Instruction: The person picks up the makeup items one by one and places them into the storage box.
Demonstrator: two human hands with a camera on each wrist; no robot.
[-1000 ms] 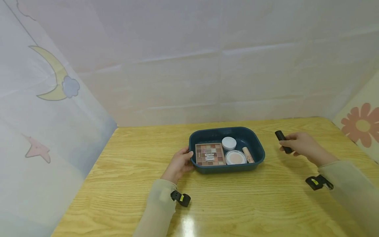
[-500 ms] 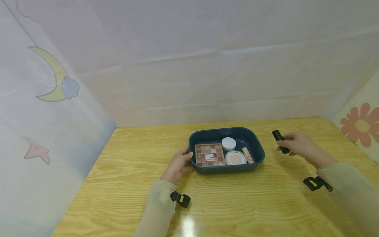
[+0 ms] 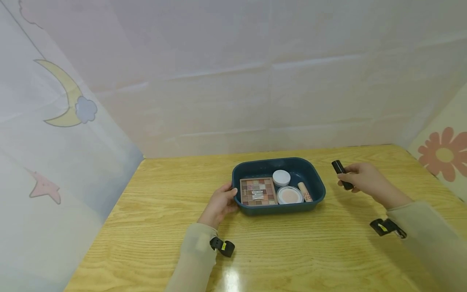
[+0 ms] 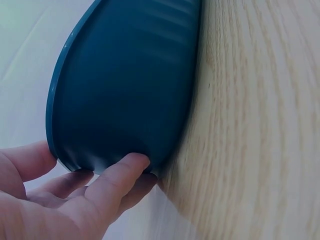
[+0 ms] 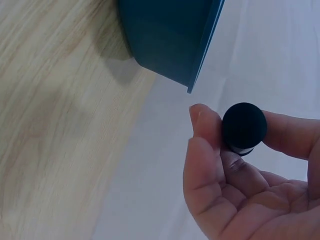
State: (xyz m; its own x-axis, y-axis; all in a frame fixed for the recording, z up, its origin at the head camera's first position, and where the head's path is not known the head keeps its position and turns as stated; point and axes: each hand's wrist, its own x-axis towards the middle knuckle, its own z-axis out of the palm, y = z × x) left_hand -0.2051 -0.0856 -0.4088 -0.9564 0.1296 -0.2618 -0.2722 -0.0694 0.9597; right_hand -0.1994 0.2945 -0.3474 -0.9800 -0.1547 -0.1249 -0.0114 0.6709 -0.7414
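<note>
In the head view my left hand [image 3: 220, 202] grips the left end of a dark blue bin [image 3: 284, 209], thumb at its rim. The left wrist view shows the fingers [image 4: 120, 175] against the bin's outer wall. Inside lie an eyeshadow palette [image 3: 258, 192], a round white jar [image 3: 281, 177], a cushion compact [image 3: 290, 195] and a small peach tube [image 3: 304, 192]. Right of the bin, above the table, my right hand [image 3: 370, 182] pinches a black lipstick [image 3: 338, 167] between thumb and fingers. It is tilted, and the right wrist view meets it end-on with a silvery band below.
The bin stands on a light wooden table [image 3: 153, 243] near its back edge. A pale cloth backdrop [image 3: 219, 101] rises behind and at both sides, printed with a moon [image 3: 67, 93] and a flower [image 3: 443, 154]. Each wrist carries a black strap [image 3: 223, 246].
My right hand has moved slightly left with the lipstick, closer to the bin. The left hand keeps its grip, and the bin's contents look the same.
</note>
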